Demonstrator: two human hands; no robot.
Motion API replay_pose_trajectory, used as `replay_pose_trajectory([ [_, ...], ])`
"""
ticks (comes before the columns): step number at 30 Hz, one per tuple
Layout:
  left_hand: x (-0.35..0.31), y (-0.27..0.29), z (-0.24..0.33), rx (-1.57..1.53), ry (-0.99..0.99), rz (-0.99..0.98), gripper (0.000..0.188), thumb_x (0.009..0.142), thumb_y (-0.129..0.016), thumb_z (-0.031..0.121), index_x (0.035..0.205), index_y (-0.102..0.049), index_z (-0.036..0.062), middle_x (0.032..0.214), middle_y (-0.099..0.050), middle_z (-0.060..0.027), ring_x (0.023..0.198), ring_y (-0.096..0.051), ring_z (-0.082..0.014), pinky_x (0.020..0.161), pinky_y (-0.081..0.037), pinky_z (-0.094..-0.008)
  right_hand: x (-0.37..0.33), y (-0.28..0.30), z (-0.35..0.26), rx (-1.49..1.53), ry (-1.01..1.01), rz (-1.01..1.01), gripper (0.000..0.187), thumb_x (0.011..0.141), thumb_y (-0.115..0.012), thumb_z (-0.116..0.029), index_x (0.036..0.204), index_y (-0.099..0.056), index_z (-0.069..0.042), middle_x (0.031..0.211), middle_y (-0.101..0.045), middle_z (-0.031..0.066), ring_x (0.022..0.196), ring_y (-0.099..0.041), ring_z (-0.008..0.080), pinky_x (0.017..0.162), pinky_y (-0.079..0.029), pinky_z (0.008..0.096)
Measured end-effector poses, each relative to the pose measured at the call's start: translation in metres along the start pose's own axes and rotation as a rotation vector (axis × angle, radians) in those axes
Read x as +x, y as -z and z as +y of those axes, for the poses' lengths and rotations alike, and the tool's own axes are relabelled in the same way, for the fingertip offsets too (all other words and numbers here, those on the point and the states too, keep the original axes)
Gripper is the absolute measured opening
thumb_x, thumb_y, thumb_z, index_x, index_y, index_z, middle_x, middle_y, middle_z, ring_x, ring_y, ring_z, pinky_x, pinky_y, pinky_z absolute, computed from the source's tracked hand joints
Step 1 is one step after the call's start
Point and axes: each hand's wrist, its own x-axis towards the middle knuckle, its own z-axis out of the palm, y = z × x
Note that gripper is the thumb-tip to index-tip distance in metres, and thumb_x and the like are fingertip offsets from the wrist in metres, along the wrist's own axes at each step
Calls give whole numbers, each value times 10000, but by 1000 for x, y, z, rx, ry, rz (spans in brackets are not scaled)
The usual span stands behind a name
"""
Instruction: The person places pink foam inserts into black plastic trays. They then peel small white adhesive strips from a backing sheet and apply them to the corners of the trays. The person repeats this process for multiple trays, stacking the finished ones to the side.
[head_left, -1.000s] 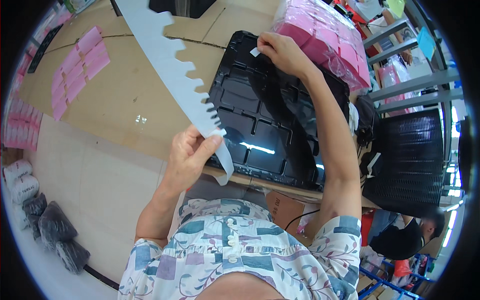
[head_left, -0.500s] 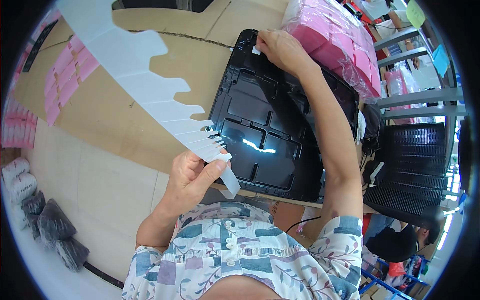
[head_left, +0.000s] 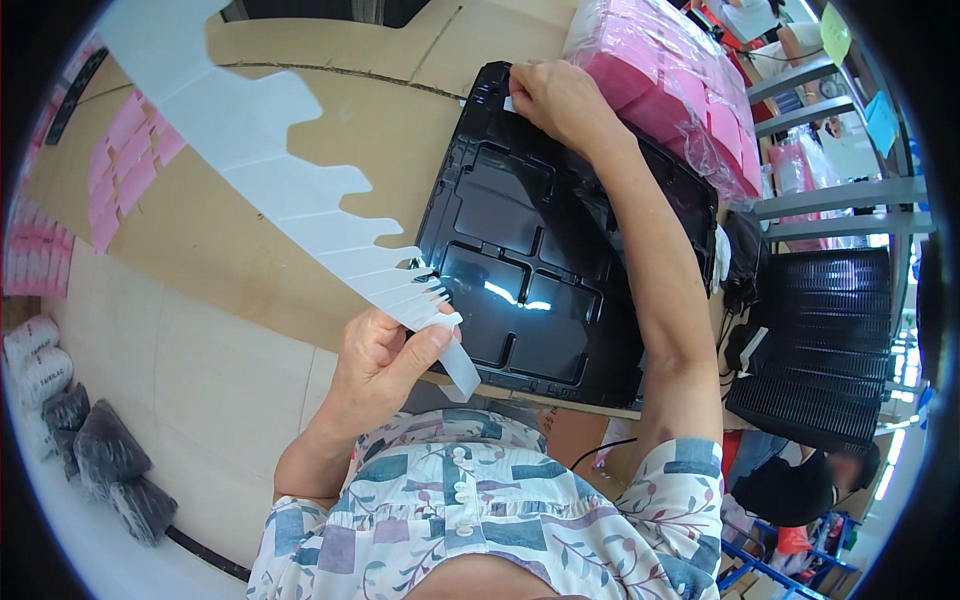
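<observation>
My left hand (head_left: 385, 365) is closed, its thumb pinching the lower end of a long white strip (head_left: 290, 190) with creases and a notched right edge. The strip rises toward the upper left, and a short tail bends down past the thumb. A glossy black plastic tray (head_left: 490, 200) with raised panels lies in front of me on the table. Over its far left corner, my right hand (head_left: 568, 105) has its fingers curled and pressed together. Just beside those fingertips a small white label (head_left: 509, 104) shows against the tray; the fingers partly hide it.
Plastic-wrapped pink packs (head_left: 660, 70) stand behind the tray at the right. Pink pieces (head_left: 130, 160) lie on the tan tabletop (head_left: 340, 110) to the left. A stack of black trays (head_left: 820, 340) is at the right, near another person (head_left: 790, 490). Dark bags (head_left: 110, 440) sit at lower left.
The white strip has shifted slightly left and down with my left hand. My right hand stays at the tray's corner, with its forearm a little further left.
</observation>
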Motion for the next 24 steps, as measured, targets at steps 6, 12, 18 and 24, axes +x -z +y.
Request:
replay_pose_trajectory([
  [6, 1, -1, -1, 1, -15, 2, 178, 957, -605, 82, 1094, -626, -29, 950, -676, -89, 892, -632, -145, 818, -497, -297, 0, -6, 1, -80, 217, 37, 111, 841, -614, -126, 844, -589, -18, 750, -644, 164, 736, -653, 366, 708, -519, 468],
  [12, 0, 0, -1, 15, -11, -2, 161, 956, -599, 75, 1076, -626, -29, 944, -661, -88, 876, -618, -144, 795, -496, -302, 0, -3, 7, 74, -30, -54, 112, 823, -620, -113, 837, -573, -12, 740, -644, 166, 726, -646, 380, 670, -509, 465],
  [18, 3, -4, 3, 73, -28, 36, 133, 944, -595, 115, 953, -621, -16, 929, -607, -97, 793, -560, -122, 676, -445, -258, -1, -2, -1, 234, 126, -29, 122, 829, -620, -125, 853, -608, -6, 681, -604, 149, 640, -622, 283, 600, -481, 396],
  [24, 3, -6, 3, 10, -19, 32, 103, 922, -624, 81, 961, -612, -14, 932, -610, -105, 790, -566, -122, 683, -453, -267, -27, 10, 27, 1193, -679, 175, 119, 915, -611, -151, 860, -632, -48, 860, -681, 46, 555, -436, 38, 496, -349, 188],
])
